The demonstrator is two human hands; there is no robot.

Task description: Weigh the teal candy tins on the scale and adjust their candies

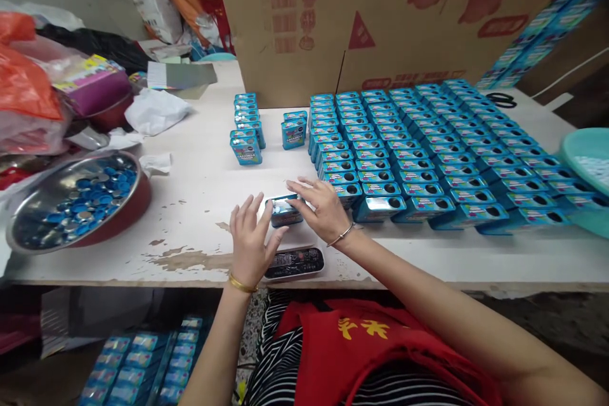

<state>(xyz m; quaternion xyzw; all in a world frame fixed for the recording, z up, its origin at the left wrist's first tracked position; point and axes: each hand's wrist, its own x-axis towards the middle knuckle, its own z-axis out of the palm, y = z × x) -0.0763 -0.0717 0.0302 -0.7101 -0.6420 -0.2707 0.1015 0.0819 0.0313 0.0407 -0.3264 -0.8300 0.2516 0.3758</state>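
Observation:
A small blue tin box (287, 212) with a shiny top stands on the table between my hands. My left hand (252, 238) is at its left end, fingers spread, the index fingertip at the tin's top corner and the thumb by its front. My right hand (323, 206) is bent over the right end, thumb on the top edge and fingers reaching past the far side. Just in front of the tin lies an oblong black-faced object (297, 263) with a pale rim, partly behind my left hand.
Several rows of blue tins (409, 165) stand to the right, with smaller groups of tins (246, 147) behind. A metal bowl (136, 196) of round blue-and-silver caps sits left. A large carton (304, 70) closes the back; a turquoise basin (587, 146) stands right. More tins (137, 361) are below the table.

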